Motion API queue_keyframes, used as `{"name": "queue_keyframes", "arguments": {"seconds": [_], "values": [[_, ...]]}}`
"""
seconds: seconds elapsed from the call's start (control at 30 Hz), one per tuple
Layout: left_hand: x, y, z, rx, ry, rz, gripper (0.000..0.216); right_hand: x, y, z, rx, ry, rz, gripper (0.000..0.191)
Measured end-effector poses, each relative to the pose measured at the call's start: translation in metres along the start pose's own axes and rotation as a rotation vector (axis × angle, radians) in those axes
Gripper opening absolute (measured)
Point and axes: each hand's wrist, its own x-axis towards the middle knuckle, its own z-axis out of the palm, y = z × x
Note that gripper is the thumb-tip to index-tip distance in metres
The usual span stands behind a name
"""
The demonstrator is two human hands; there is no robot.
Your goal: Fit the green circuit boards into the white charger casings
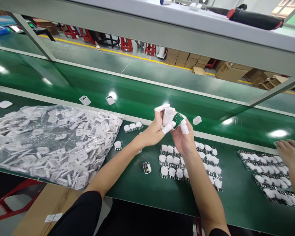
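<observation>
White finger cots cover some fingertips on both hands. Between thumb and fingers, my left hand (157, 126) grips a white plastic housing (168, 115), its open end tipped up. My right hand (184, 136) pinches a small green circuit board (178, 119) right beside the housing; whether the board's edge is inside the opening I cannot tell. Below my right forearm lie rows of circuit boards with white blobs (172, 160). A housing with parts showing inside (147, 167) stands on the green table. Left of my left forearm are a single board (118, 145) and a short strip of boards (133, 127).
A clear plastic bag of white plastic pieces (64, 144) covers the left table. White housings (85, 100) sit on the green conveyor belt (137, 95). At right, a co-worker's hand (288, 150) hovers over more boards (265, 164). A shelf (147, 23) spans above, holding a black-and-red tool (255, 18).
</observation>
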Motion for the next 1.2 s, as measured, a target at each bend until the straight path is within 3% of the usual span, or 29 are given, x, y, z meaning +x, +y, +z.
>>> {"name": "queue_keyframes", "arguments": {"seconds": [0.1, 0.2, 0.3, 0.4, 0.63, 0.83, 1.2], "values": [[-0.001, 0.009, -0.005, 0.129, -0.023, -0.009, 0.065, 0.001, -0.015, -0.01, -0.11, 0.083, -0.174, 0.047], [-0.002, 0.021, -0.009, 0.223, -0.015, 0.032, 0.066, -0.001, -0.034, -0.022, -0.224, 0.117, -0.452, 0.04], [-0.003, 0.034, -0.011, 0.258, -0.018, 0.087, 0.064, -0.011, -0.054, -0.028, -0.32, -0.017, -0.683, 0.041], [-0.003, 0.042, -0.011, 0.284, -0.002, 0.167, 0.057, -0.021, -0.067, -0.024, -0.405, -0.136, -0.794, 0.045], [0.0, 0.05, -0.008, 0.286, 0.024, 0.382, 0.062, -0.032, -0.057, -0.02, -0.496, -0.284, -0.767, 0.063], [0.0, 0.052, -0.008, 0.331, 0.027, 0.43, 0.064, -0.035, -0.05, -0.021, -0.475, -0.329, -0.707, 0.067], [0.002, 0.054, -0.011, 0.361, 0.036, 0.473, 0.064, -0.036, -0.047, -0.028, -0.507, -0.252, -0.69, 0.068]]}}
